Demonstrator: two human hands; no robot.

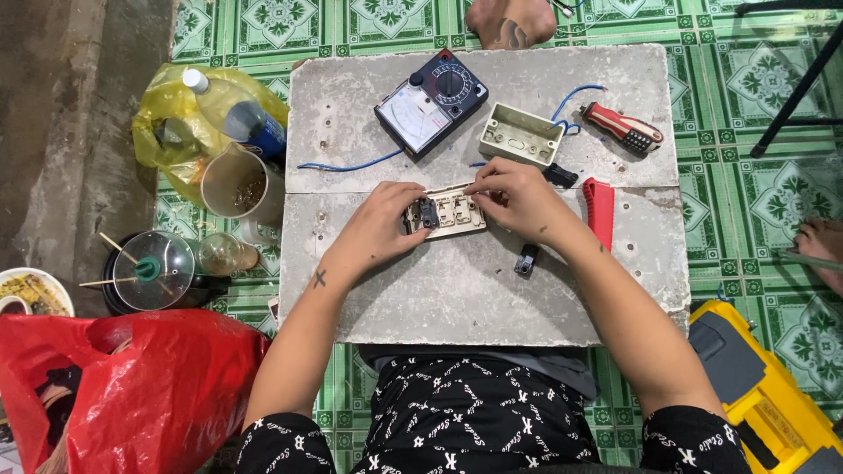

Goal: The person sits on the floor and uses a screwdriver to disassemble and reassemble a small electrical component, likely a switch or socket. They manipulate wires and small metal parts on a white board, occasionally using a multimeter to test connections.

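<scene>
Near edge of view: black patterned clothing of the seated person, both forearms reaching forward over a grey slab worktop (pixel 457 298) laid on a green patterned tiled floor (pixel 764 189). Left of the left forearm: red plastic bag (pixel 149 386); beyond it a round glass lid (pixel 154 270) on a dark pot, and a small bowl of food (pixel 31 291) at the frame edge. Right of the right forearm: yellow and black tool case (pixel 768 395). Both hands meet on a beige switch plate (pixel 446 211) lying flat near the middle of the worktop. Left hand (pixel 379 226): fingers curled, gripping the plate's left end, thumb beside a small black insert set in the plate. Right hand (pixel 520 197): fingers bent, tips pinching the plate's upper right edge. Just below the right hand: small black part (pixel 527 260), apart from the plate. Just right of the right hand: red flat tool (pixel 601 209). Just beyond the right hand: beige mounting box (pixel 522 135), open side up, blue wire (pixel 575 95) looping behind it. Right of the box: red-handled screwdriver (pixel 625 129). Beyond the left hand: analogue multimeter (pixel 431 104), dial up, tilted, with another blue wire running left from it. Far left of the left hand: beige mug (pixel 237 186), plastic bottle (pixel 237 112) on a yellow bag (pixel 171 123). Far edge: another person's foot (pixel 511 22).
</scene>
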